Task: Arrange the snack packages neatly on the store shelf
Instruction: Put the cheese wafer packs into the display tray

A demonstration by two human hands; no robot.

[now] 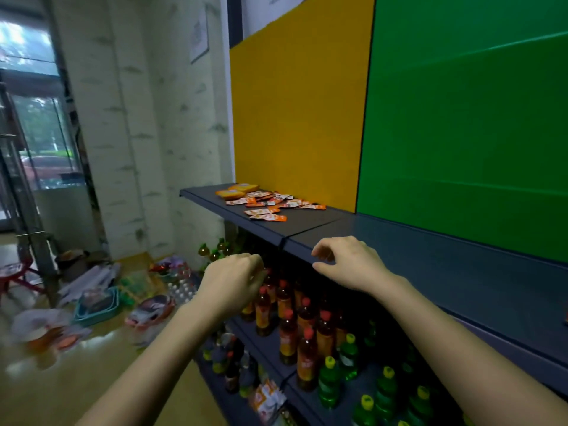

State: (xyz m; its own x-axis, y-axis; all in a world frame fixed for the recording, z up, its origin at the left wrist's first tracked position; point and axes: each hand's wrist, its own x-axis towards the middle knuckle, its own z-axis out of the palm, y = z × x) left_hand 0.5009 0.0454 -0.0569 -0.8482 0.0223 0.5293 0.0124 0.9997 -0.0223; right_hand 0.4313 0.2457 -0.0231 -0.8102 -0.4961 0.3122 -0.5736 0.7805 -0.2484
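Note:
Several small orange-and-white snack packages [272, 202] lie scattered on the left part of the dark grey top shelf [307, 222], beside a flat stack of orange packs [238, 191] at the far left. My left hand [232, 281] hovers in front of the shelf edge, fingers loosely curled, holding nothing. My right hand [347, 261] is over the shelf's front edge, fingers loosely curled, with nothing in it. Both hands are well short of the packages.
Lower shelves hold several red-capped tea bottles [289, 321] and green bottles with yellow caps [330, 382]. A snack bag [267, 398] lies on the bottom shelf. Bags, a teal basket [98, 305] and packs litter the floor at left. Yellow and green panels back the shelf.

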